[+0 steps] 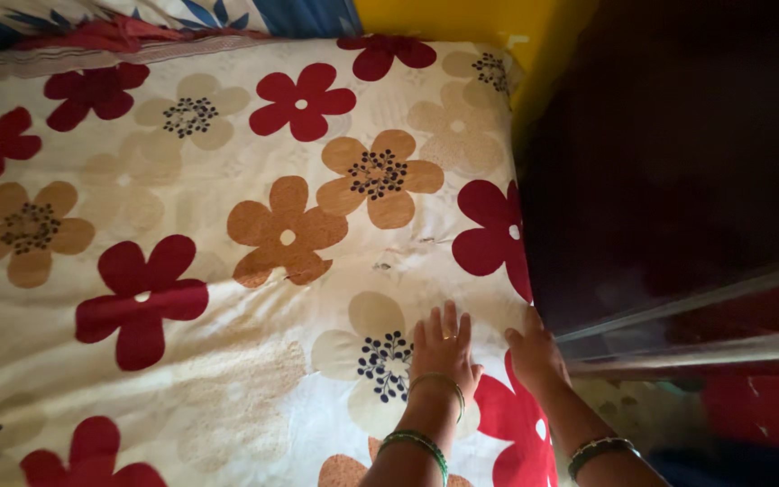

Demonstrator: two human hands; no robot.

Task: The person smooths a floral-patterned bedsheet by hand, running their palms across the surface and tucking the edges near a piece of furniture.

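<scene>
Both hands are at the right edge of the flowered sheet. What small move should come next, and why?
Probably slide the right hand down along the edge, pressing the flowered sheet in: its fingers already sit at the dark gap beside the bed, while the left hand lies flat, holding the cloth.

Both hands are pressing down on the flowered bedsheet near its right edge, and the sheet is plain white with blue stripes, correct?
Not quite. The head view shows the left hand flat on the cotton bedsheet and the right hand at its right edge, as you say. But the sheet is not striped: it is cream with large red, tan and pale beige flowers.
</scene>
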